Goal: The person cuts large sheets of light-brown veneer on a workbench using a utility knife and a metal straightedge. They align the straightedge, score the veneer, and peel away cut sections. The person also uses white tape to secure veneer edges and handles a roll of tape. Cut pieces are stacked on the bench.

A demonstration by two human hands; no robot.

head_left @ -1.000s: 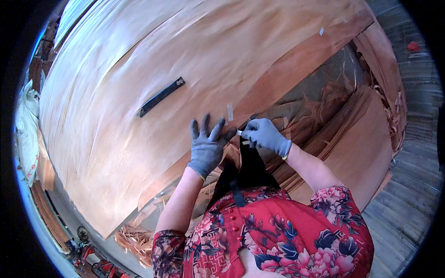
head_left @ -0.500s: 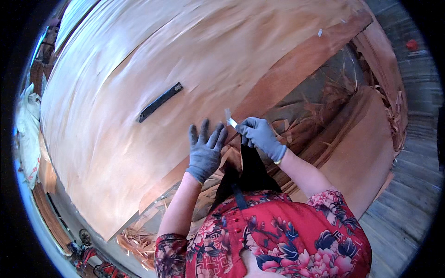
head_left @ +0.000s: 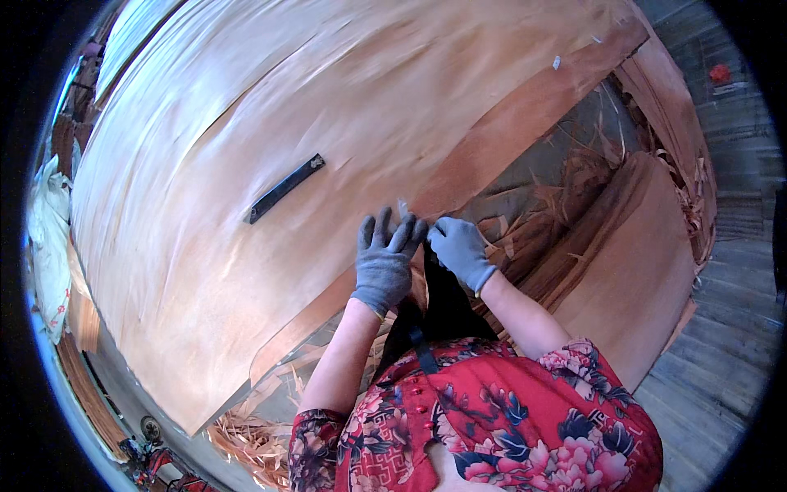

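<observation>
One gloved left hand (head_left: 384, 271) lies spread over the edge of the pale wood sheet (head_left: 287, 254), near a whitish strip (head_left: 402, 207), while the right hand (head_left: 461, 252) curls beside it, though I can't tell what it pinches

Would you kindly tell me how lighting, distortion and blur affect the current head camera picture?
In the head view, the fisheye bows the large sheet at its left edge; bluish glare washes its upper left; in that same view, the floor at right looks darker, and the pale strip beyond the left hand looks soft.
</observation>
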